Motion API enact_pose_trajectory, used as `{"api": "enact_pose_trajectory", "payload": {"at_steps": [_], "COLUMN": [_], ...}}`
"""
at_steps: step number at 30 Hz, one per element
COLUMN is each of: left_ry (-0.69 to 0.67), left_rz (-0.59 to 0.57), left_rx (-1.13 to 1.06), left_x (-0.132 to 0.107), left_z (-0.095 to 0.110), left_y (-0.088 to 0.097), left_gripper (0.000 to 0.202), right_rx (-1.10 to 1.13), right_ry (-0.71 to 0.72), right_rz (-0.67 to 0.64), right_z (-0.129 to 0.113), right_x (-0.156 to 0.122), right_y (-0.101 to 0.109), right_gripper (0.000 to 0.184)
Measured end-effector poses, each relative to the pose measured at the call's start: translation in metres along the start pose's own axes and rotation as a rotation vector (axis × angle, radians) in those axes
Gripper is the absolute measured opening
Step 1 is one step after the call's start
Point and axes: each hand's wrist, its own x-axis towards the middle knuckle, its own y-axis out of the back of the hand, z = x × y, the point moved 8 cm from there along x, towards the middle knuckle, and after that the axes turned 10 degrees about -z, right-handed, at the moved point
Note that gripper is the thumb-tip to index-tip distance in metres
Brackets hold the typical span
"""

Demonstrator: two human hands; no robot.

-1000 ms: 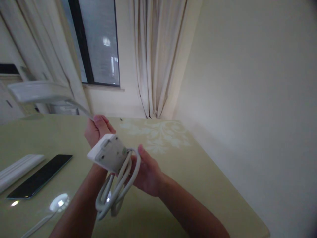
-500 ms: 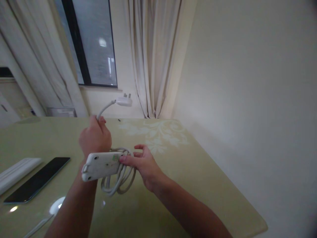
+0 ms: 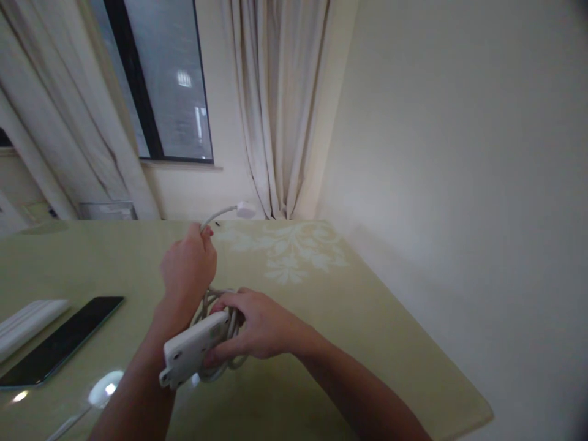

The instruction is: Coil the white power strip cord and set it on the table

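A white power strip (image 3: 190, 353) hangs low over the yellow-green table (image 3: 321, 343), its thick white cable (image 3: 209, 304) coiled against it. My right hand (image 3: 255, 327) is wrapped round the strip's far end and the coils. Higher and further back, my left hand (image 3: 188, 269) is closed on the free end of the cable. That end arcs to the right and finishes in a white plug (image 3: 245, 211) in the air near the curtain.
A black phone (image 3: 59, 340) lies face up at the left, beside a white ribbed bar (image 3: 25, 321). A thin white cord (image 3: 68, 422) runs off the near left edge. A wall borders the table on the right; curtains (image 3: 271, 104) and a window (image 3: 156, 79) stand behind.
My right hand went from open fingertips on the strip's end to a full grip over strip and coils. My left hand moved right and down, and the plug dropped lower.
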Motion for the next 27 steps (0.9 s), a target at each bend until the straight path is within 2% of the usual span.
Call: {"api": "enact_pose_trajectory", "payload": {"at_steps": [3,6,8,10,12,14,15,16,18,20,23,27], "left_ry": [-0.018,0.002,0.033,0.070,0.130,0.211,0.255,0.295,0.341,0.331,0.262,0.186], "left_rz": [0.004,-0.005,-0.033,-0.071,-0.065,0.004,0.042,0.067,0.076,0.018,-0.139,-0.319], "left_rx": [-0.046,-0.097,-0.124,-0.187,-0.289,-0.356,-0.376,-0.414,-0.512,-0.577,-0.549,-0.421], "left_x": [0.004,0.011,0.016,0.020,0.023,0.023,0.023,0.022,0.022,0.025,0.030,0.032], "left_z": [-0.005,-0.016,-0.025,-0.037,-0.054,-0.074,-0.084,-0.092,-0.105,-0.109,-0.109,-0.112], "left_y": [0.000,-0.001,-0.004,-0.006,-0.004,0.002,0.005,0.005,-0.002,-0.018,-0.051,-0.087], "left_gripper": [0.020,0.022,0.024,0.024,0.021,0.020,0.020,0.021,0.023,0.024,0.026,0.031], "right_rx": [-0.138,-0.152,0.025,0.306,0.569,0.713,0.759,0.794,0.863,0.926,0.946,0.897], "right_ry": [0.020,0.074,0.158,0.259,0.330,0.362,0.370,0.369,0.336,0.277,0.228,0.260], "right_rz": [0.090,0.365,0.520,0.679,0.942,1.295,1.423,1.497,1.495,1.409,1.262,1.032], "right_z": [-0.002,-0.010,-0.012,-0.006,0.010,0.031,0.041,0.050,0.065,0.076,0.081,0.069], "right_x": [-0.003,-0.012,-0.019,-0.031,-0.057,-0.098,-0.116,-0.130,-0.139,-0.130,-0.098,-0.046], "right_y": [0.008,0.033,0.054,0.080,0.115,0.150,0.164,0.175,0.190,0.191,0.171,0.133], "right_gripper": [0.046,0.039,0.039,0.039,0.040,0.045,0.048,0.051,0.054,0.056,0.057,0.052]}}
